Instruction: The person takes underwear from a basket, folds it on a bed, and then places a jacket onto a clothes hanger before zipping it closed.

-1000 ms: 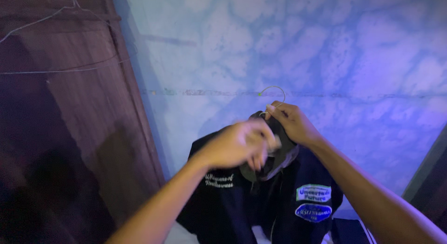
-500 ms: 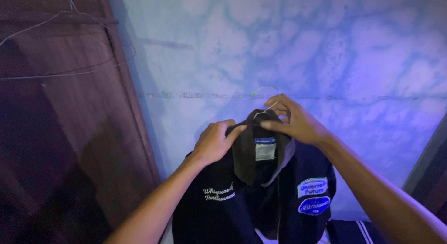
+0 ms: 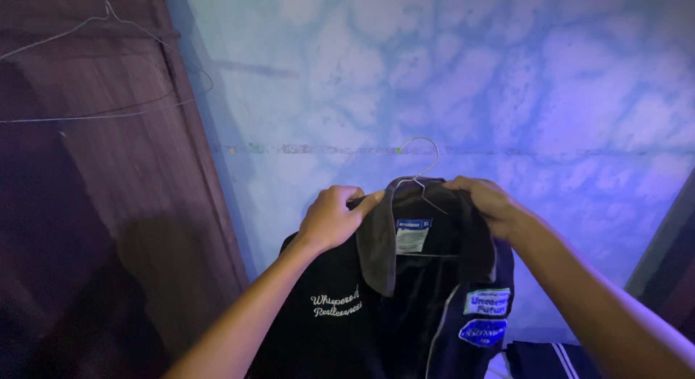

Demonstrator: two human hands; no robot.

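Both hands hold a dark jacket (image 3: 405,306) by its collar on a wire hanger (image 3: 420,169) against a mottled blue wall (image 3: 434,75): the left hand (image 3: 334,218) and right hand (image 3: 486,204) each grip closed on collar fabric (a white rectangular label (image 3: 413,238) sits inside the neck; two patches (image 3: 485,317), white and blue, mark the chest).

The jacket (image 3: 391,306) is matt dark cloth with stitched patches, hung on a thin wire hanger (image 3: 423,169); at nine o'clock, a dull wooden door (image 3: 108,227); behind, rough mottled plaster wall (image 3: 434,75).
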